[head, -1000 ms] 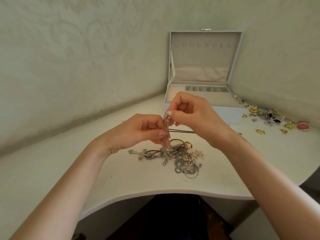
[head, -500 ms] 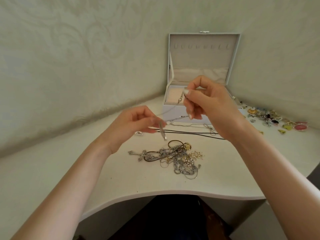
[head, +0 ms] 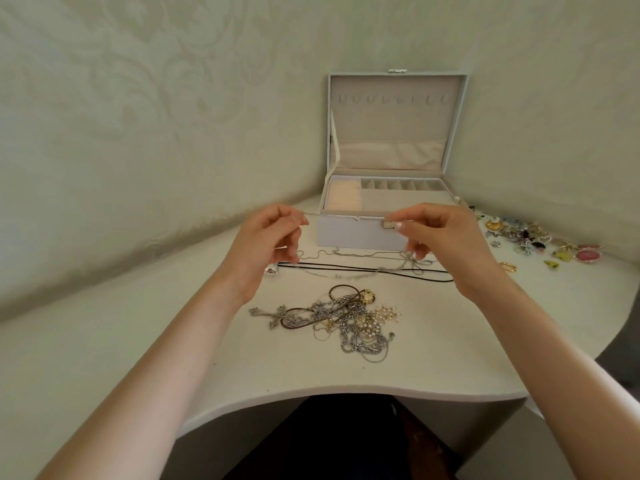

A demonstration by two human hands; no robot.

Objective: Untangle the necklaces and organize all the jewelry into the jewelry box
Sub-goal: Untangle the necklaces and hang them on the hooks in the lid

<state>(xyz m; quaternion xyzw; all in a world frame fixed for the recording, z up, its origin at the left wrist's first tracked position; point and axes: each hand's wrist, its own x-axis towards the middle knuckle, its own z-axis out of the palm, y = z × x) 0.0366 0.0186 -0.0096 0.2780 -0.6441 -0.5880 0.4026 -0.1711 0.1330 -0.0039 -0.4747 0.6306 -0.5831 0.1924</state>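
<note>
Left hand (head: 266, 244) and right hand (head: 446, 244) each pinch thin chain (head: 356, 218), pulled straight near jewelry box (head: 360, 233). I judge: checking for knots. Chain faint, left pinch unsure.

Open white jewelry box (head: 360, 234) at back, lid upright. Thin chain (head: 346, 216) taut just before its front wall, pinched by left hand (head: 266, 240) and right hand (head: 446, 240). Tangled necklace heap (head: 346, 320) in foreground; black cord (head: 363, 270) between heap and box; small pieces (head: 533, 237) clustered right of box.
</note>
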